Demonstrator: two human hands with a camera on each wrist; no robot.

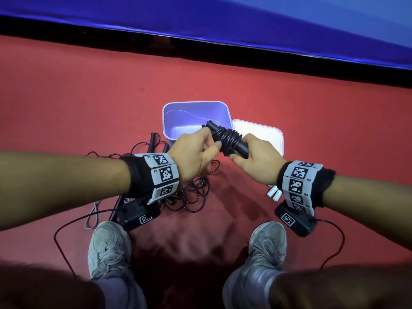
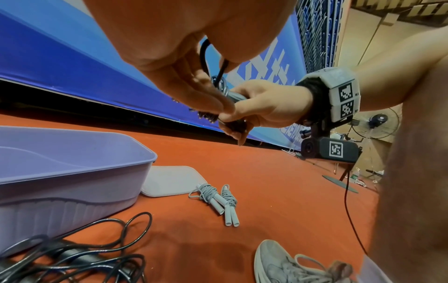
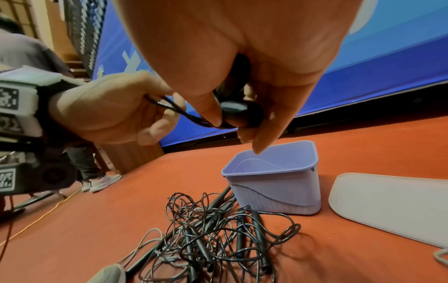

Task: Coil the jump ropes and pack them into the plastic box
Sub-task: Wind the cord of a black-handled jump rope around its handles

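Note:
Both my hands hold a black jump rope (image 1: pixel 227 139), its cord wound round its two handles, just above the near rim of the purple plastic box (image 1: pixel 178 112). My right hand (image 1: pixel 243 152) grips the handles' lower end (image 3: pixel 242 114). With my left hand (image 1: pixel 209 143) I pinch the loose end of the cord (image 2: pixel 203 57) against the bundle. The box (image 3: pixel 271 189) stands open with nothing visible inside. A grey-white coiled rope (image 2: pixel 218 199) lies on the red floor by the lid. Several uncoiled black and grey ropes (image 3: pixel 218 239) lie tangled left of the box.
The white lid (image 1: pixel 267 134) lies flat to the right of the box. My two grey shoes (image 1: pixel 107 246) stand near the tangle. A blue banner (image 1: pixel 223 16) runs along the far side. A person's legs (image 3: pixel 92 172) and a fan (image 2: pixel 378 122) are farther off.

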